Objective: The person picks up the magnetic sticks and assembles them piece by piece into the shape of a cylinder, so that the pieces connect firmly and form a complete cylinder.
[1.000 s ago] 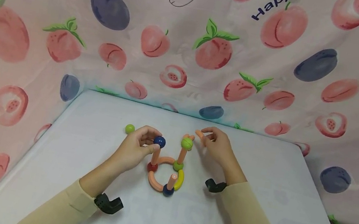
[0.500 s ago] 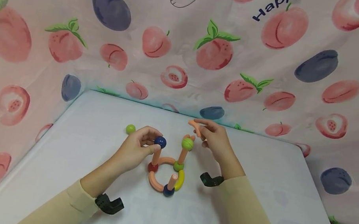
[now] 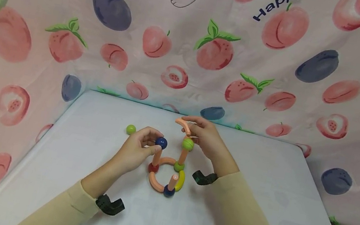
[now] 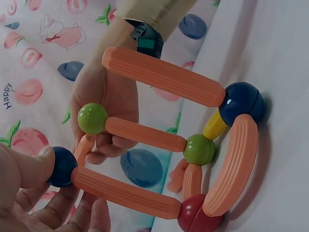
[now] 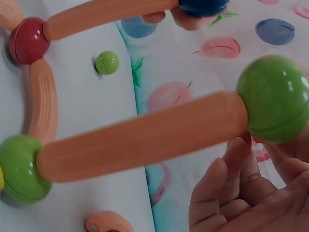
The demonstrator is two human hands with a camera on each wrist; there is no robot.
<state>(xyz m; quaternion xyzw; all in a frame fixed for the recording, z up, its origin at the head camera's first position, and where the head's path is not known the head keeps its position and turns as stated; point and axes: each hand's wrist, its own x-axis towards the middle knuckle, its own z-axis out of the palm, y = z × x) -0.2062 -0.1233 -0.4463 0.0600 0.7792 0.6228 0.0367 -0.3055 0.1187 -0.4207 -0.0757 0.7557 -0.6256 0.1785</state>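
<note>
A magnetic ball-and-stick toy stands on the table as a ring with uprights. My left hand (image 3: 133, 150) pinches the dark blue ball (image 3: 161, 143) on top of the left orange stick (image 4: 128, 192), which rises from a red ball (image 3: 153, 167). Up at the back, my right hand (image 3: 207, 139) holds a curved orange stick (image 3: 183, 126) between thumb and fingers, close over the green ball (image 3: 187, 144) of another upright. That upright stands on a lower green ball (image 3: 179, 166). The front upright (image 3: 173, 182) rises from a navy ball (image 3: 169, 191) and has a bare top.
A yellow curved stick (image 3: 180, 180) and orange curved ones (image 3: 155, 183) join the base balls. One loose green ball (image 3: 131, 129) lies behind my left hand. Orange pieces (image 5: 108, 222) rest on the table behind the toy. Patterned cloth hangs at the back and sides.
My right hand has moved left and slightly up with the curved orange stick, from right of the toy to over the upper green ball. My left hand stays on the blue ball.
</note>
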